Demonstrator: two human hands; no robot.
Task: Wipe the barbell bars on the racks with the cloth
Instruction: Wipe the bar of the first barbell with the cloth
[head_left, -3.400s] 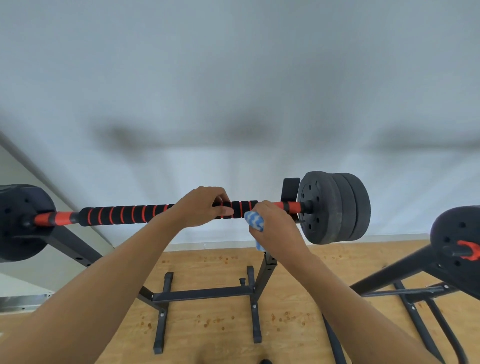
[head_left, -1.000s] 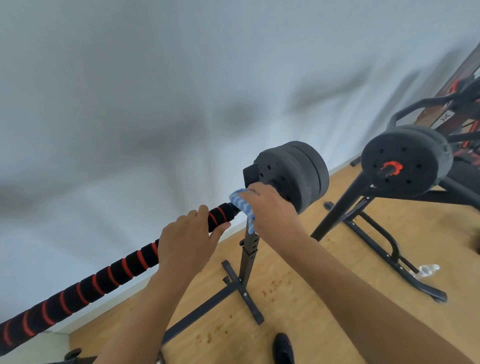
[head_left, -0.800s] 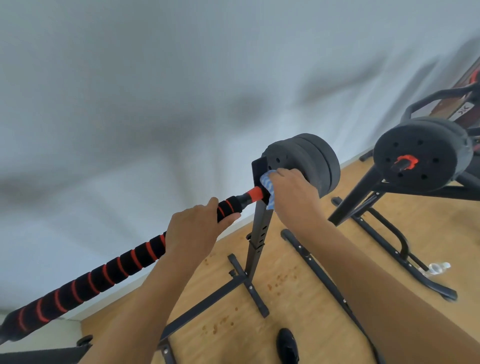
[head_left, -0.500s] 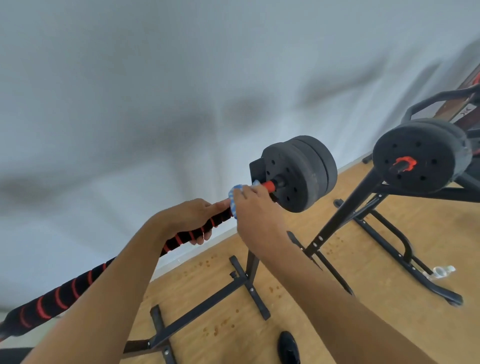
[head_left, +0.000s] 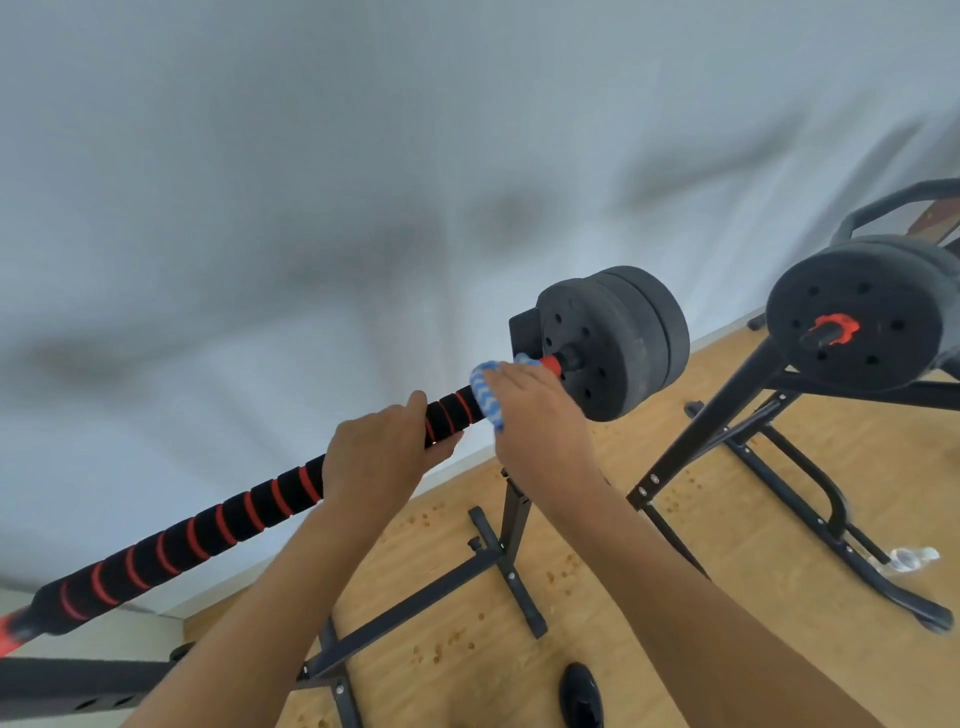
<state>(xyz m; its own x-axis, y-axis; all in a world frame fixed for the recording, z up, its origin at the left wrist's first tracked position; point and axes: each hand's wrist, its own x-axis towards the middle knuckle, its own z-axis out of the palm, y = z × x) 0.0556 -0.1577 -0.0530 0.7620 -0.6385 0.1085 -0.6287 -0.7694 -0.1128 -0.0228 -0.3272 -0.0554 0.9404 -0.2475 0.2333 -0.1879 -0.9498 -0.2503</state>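
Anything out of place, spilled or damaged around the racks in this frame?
Two small things. Brown specks dot the wooden floor under the rack, like crumbs or stains. A small clear object, perhaps a plastic bottle, lies on the floor by the second rack's foot. Nothing looks damaged.

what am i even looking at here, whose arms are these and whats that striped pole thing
There is no machine here: these are a person's two bare arms, seen from one camera worn on their head, which looks forward and down. The striped pole is a barbell bar with black and red padding, resting on a black metal rack. Black weight plates sit on its far end. The left hand grips the bar. The right hand holds a blue and white cloth against the bar near the plates, so the person is wiping it. A second barbell on its own rack stands to the right. Below is a wooden floor.
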